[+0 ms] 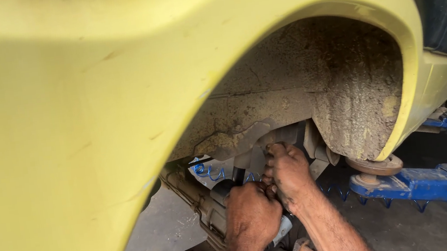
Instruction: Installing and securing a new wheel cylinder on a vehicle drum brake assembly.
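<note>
While the left hand grips a grey cylinder, the right hand's fingers clamp a hidden part.

A blue lift arm carries the yellow car body.

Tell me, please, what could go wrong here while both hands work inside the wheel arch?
Both the left hand and right hand are squeezed among grimy metal parts, so a slip could probably pinch or cut fingers. The yellow car body rests on a blue lift arm; any shift could threaten the forearms beneath it.
</note>
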